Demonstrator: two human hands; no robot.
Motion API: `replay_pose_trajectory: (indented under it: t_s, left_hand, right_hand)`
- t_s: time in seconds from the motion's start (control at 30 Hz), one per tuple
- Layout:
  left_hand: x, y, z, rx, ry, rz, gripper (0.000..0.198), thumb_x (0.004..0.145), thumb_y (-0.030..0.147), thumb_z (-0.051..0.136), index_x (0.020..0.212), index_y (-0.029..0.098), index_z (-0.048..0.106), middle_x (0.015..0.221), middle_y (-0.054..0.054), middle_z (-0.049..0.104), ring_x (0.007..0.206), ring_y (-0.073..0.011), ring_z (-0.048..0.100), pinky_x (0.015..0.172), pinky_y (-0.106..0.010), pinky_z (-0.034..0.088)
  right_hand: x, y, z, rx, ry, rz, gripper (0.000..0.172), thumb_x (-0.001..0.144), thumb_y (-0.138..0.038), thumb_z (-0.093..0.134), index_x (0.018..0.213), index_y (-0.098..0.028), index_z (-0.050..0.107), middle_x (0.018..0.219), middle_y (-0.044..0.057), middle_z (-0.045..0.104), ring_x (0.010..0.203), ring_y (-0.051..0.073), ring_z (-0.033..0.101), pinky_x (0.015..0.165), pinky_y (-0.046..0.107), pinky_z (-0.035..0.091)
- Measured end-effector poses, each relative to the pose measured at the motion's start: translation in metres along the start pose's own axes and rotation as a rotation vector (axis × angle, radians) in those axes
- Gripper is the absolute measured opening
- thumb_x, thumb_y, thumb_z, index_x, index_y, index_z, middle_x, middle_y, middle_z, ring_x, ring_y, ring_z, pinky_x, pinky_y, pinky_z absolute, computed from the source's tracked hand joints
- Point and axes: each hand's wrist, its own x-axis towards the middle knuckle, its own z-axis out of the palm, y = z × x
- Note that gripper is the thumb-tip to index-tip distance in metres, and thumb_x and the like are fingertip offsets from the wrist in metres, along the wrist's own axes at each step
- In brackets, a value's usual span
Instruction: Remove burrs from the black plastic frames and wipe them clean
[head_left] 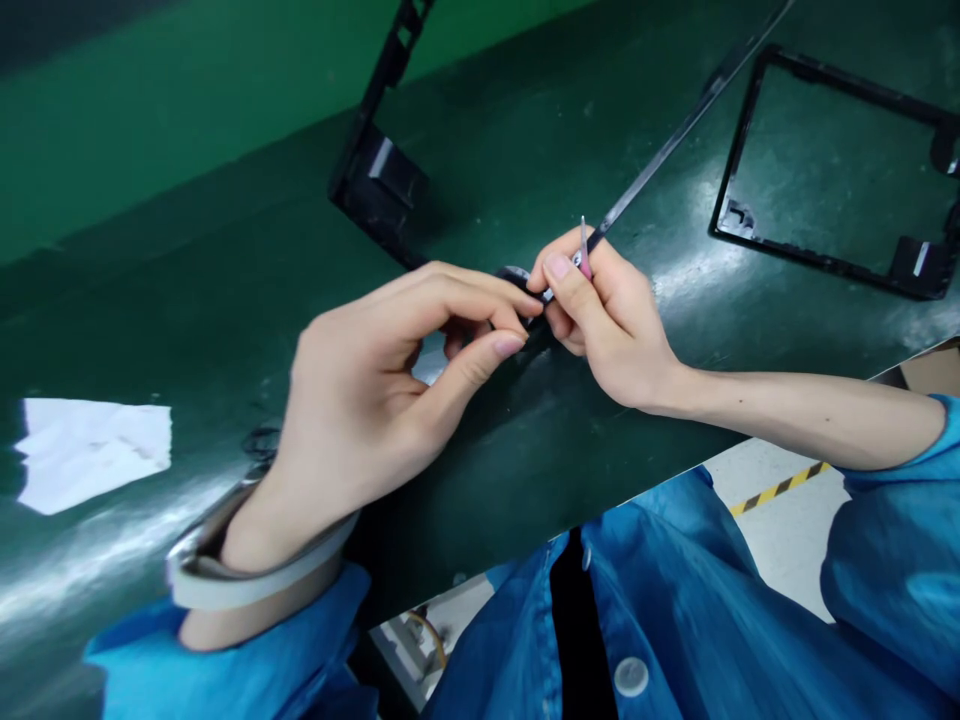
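A black rectangular plastic frame (660,155) is held up in front of me, tilted, with its near corner between my two hands. My right hand (611,310) grips the frame's bar near that corner, thumb on top. A thin pointed piece with a pink part (584,255) sticks up beside the right thumb; its kind is too small to tell. My left hand (390,380) is closed, its fingertips on the frame's edge just left of the right fingers. The left palm side hides part of the frame. A wide black tab (394,180) sits at the frame's far left corner.
Another black plastic frame (825,270) lies flat on the green table (225,260) at the right. A torn white piece of paper or tape (94,450) lies at the left. A light band (247,590) circles my left wrist. The table's near edge runs before my body.
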Motion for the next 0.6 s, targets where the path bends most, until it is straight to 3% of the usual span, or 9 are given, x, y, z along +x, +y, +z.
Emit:
replay_pose_trajectory:
  t_s: [0.17, 0.4, 0.6]
  left_hand:
    - [0.001, -0.004, 0.0, -0.07, 0.056, -0.128, 0.012, 0.11, 0.034, 0.074, 0.102, 0.025, 0.078, 0.093, 0.004, 0.082, 0.075, -0.0105, 0.071, 0.075, -0.026, 0.058]
    - [0.003, -0.005, -0.005, -0.014, 0.014, -0.133, 0.011, 0.105, 0.034, 0.079, 0.099, 0.025, 0.083, 0.087, 0.005, 0.079, 0.073, -0.0102, 0.065, 0.071, -0.024, 0.051]
    - [-0.005, 0.008, -0.014, 0.182, -0.017, -0.164, 0.014, 0.107, 0.039, 0.077, 0.099, 0.029, 0.084, 0.09, 0.004, 0.08, 0.076, -0.0151, 0.07, 0.072, -0.032, 0.049]
  right_hand:
    - [0.001, -0.001, 0.0, 0.023, 0.012, 0.009, 0.039, 0.117, -0.061, 0.063, 0.108, -0.023, 0.065, 0.075, -0.004, 0.057, 0.073, 0.011, 0.059, 0.064, 0.024, 0.044]
    - [-0.002, 0.0, -0.003, 0.075, -0.017, 0.012, 0.034, 0.116, -0.06, 0.066, 0.11, -0.026, 0.067, 0.079, -0.002, 0.058, 0.077, 0.013, 0.06, 0.06, 0.026, 0.04]
    - [-0.002, 0.002, -0.003, 0.075, -0.016, 0.028, 0.037, 0.114, -0.064, 0.069, 0.11, -0.026, 0.067, 0.08, -0.001, 0.06, 0.077, 0.014, 0.06, 0.058, 0.027, 0.04]
